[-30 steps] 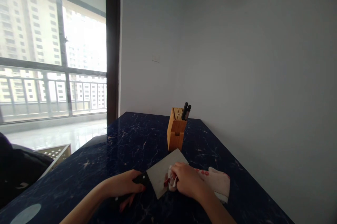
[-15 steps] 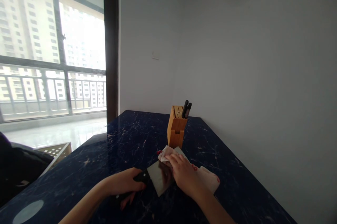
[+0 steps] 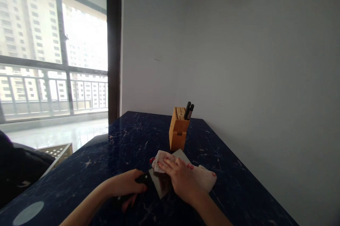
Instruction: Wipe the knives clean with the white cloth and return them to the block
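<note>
A cleaver (image 3: 158,185) with a broad steel blade and a black riveted handle is held above the dark tabletop, its far end pointing away to the right. My left hand (image 3: 130,183) is closed around its handle. Across the blade lies a white cloth (image 3: 162,158) with red marks, and my right hand (image 3: 183,180) presses it down, fingers bent over it. The rest of the cloth trails to the right, under and beyond my right wrist. Part of the blade is hidden by cloth and hand.
Just beyond the blade a wooden knife block (image 3: 177,130) stands on the dark blue marbled table (image 3: 132,141), two black handles (image 3: 188,110) sticking out. A pale round disc (image 3: 28,213) lies at the near left. Walls border the back and right; a dark bag-like item (image 3: 21,169) sits left.
My right hand and the cloth have slid along the blade to the left, toward the handle. The left hand and the cleaver have stayed nearly in place.
</note>
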Available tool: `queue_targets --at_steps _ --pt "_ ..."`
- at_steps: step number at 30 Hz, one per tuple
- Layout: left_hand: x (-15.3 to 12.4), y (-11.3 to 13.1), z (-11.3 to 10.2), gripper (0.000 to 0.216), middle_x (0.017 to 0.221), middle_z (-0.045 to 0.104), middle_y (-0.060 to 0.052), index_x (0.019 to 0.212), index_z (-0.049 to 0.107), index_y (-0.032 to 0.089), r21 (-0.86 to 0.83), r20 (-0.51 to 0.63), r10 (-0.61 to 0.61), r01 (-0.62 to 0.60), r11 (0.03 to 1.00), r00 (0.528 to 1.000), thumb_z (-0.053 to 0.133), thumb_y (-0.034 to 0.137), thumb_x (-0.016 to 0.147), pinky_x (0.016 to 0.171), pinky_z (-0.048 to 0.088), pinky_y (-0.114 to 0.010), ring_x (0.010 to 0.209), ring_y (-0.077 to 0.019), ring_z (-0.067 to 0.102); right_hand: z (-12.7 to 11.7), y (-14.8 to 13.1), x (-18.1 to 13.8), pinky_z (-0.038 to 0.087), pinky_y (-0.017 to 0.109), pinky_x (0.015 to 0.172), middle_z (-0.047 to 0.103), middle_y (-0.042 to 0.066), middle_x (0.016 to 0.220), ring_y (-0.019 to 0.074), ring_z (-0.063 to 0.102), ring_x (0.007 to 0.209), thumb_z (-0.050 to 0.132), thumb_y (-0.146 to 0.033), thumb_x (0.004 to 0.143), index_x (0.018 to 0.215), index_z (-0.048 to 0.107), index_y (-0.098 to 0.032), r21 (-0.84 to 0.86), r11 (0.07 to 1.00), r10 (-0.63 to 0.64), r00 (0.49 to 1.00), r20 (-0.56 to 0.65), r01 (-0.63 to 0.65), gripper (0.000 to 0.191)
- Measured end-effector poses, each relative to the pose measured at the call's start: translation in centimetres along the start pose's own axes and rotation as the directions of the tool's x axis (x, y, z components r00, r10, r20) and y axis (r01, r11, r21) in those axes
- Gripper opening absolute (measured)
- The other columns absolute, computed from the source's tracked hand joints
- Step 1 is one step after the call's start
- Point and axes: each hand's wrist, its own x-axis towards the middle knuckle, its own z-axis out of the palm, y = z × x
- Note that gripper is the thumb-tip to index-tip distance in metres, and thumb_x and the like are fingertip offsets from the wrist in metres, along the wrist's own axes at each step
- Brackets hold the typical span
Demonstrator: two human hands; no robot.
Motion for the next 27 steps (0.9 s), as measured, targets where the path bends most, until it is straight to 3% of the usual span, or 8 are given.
queue_targets --at_steps 9,19,27 --pt "0.1 -0.5 0.1 0.014 0.045 0.056 0.002 0.07 0.049 0.016 -0.013 0.017 -0.01 0.01 1.0 1.0 0.046 0.03 0.067 0.028 0.034 -0.019 0.03 -0.0112 0.048 0.4 4.4 0.3 0.024 0.035 0.091 0.036 -0.002 0.134 0.0208 0.033 0.114 0.031 -0.014 0.082 0.131 0.03 -0.032 -0.065 0.962 0.262 0.964 -0.044 -0.265 0.052" --pt "0.1 -0.9 0.0 0.019 0.045 0.057 0.001 0.072 0.051 0.016 -0.04 0.01 0.018 -0.017 0.999 1.0 0.049 0.034 0.068 0.026 0.033 -0.017 0.03 -0.0109 0.049 0.3 4.6 -0.1 0.027 0.034 0.09 0.037 -0.001 0.134 0.0208 0.034 0.115 0.029 -0.014 0.083 0.131 0.031 -0.032 -0.071 0.945 0.316 0.947 -0.06 -0.32 0.052" --pt "0.2 -0.7 -0.2 0.018 0.046 0.057 0.001 0.072 0.053 0.015 -0.019 0.001 -0.017 0.017 1.0 1.0 0.048 0.032 0.067 0.027 0.033 -0.017 0.03 -0.0109 0.048 0.3 4.0 0.0 0.031 0.031 0.089 0.05 0.004 0.116 0.0205 0.038 0.111 0.035 -0.005 0.072 0.119 0.045 -0.025 -0.061 0.938 0.336 0.937 -0.093 -0.342 0.052"
